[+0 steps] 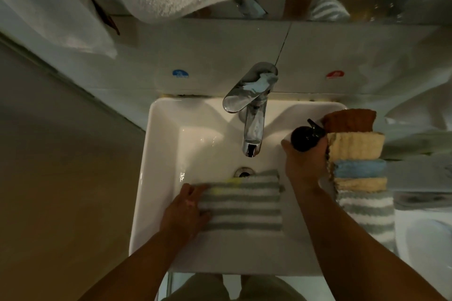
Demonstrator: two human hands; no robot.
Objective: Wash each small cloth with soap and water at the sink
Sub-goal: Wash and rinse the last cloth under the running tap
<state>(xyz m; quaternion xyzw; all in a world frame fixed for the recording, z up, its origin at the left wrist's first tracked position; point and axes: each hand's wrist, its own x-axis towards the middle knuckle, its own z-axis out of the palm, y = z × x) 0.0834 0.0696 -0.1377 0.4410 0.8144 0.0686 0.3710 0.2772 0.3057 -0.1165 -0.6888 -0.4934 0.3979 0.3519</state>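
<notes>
Head view: right hand grips soap bottle; blue sticker illegible.

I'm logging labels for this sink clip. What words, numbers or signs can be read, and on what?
The blue sticker on the wall left of the tap: print too blurred to read.
The red sticker on the wall right of the tap: too blurred to read.
The black bottle in the right hand: no label shows.
No text can be read anywhere.
</notes>
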